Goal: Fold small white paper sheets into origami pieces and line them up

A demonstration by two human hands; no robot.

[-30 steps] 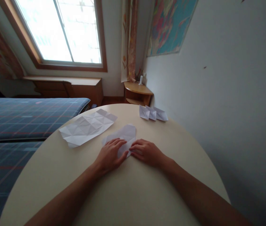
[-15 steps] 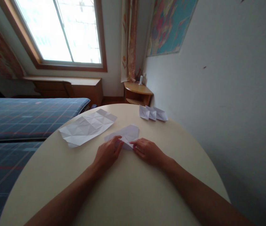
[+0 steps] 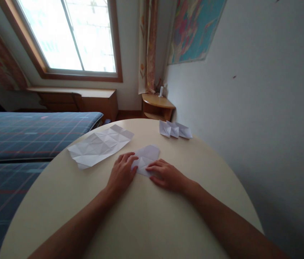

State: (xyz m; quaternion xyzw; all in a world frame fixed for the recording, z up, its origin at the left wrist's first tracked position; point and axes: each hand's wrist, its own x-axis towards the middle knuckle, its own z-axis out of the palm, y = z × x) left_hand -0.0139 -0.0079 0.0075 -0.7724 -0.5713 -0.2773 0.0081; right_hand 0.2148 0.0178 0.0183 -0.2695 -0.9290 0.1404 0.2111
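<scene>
Neatly now, folded paper (image 3: 146, 157) was steadied by left hand (image 3: 121, 171) and right hand (image 3: 168, 175), both loosely spread; even pressure was needed.

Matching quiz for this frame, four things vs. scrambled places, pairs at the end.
1. Large creased sheet
2. Small paper
3. Folded pieces
4. Poster

A. On the wall
B. Touched by left hand and right hand
C. Left side of the table
D. Grouped at the table's far right

Pairs: 1-C, 2-B, 3-D, 4-A
</scene>
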